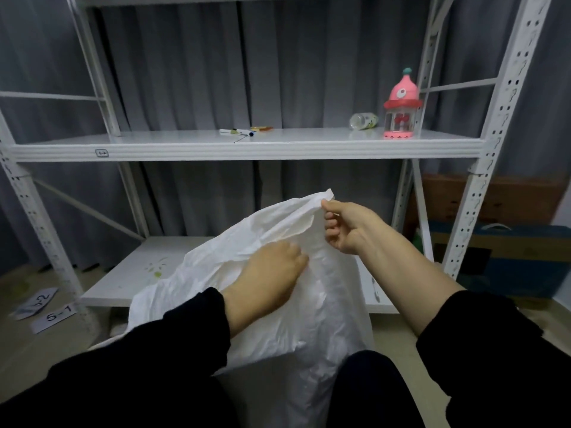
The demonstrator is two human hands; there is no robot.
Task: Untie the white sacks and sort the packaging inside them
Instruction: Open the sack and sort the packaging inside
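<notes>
I hold the white sack (324, 304) up in front of me, between my knees, with its lower part hanging down toward the floor and its crumpled top raised just in front of the lower shelf (145, 267) of the white metal rack (494, 143).

My right hand (346, 227) pinches the top edge of the sack between thumb and forefinger and holds that corner up as the highest point of the fabric; the other fingers are curled under. My left hand (272, 273) lies back-up on the sack lower down and to the left of the right hand, fingers together and bent against a fold. The fingertips are sunk into the fabric, so I cannot tell whether they grip it or only press on it. Both of my forearms come out of black sleeves (185, 335).

On the middle shelf (247, 149) stand a pink toy (401, 103) with a pointed cap, at the right, and just beside it a clear bottle (364, 121) lying on its side. Nearer the middle lie a marker pen (236, 132) and a small yellow-orange thing (262, 128). A grey curtain (278, 72) hangs behind the rack. On the floor to the left lie paper labels (55, 316), one reading S-1. To the right of the rack stands a blue box (509, 257).
</notes>
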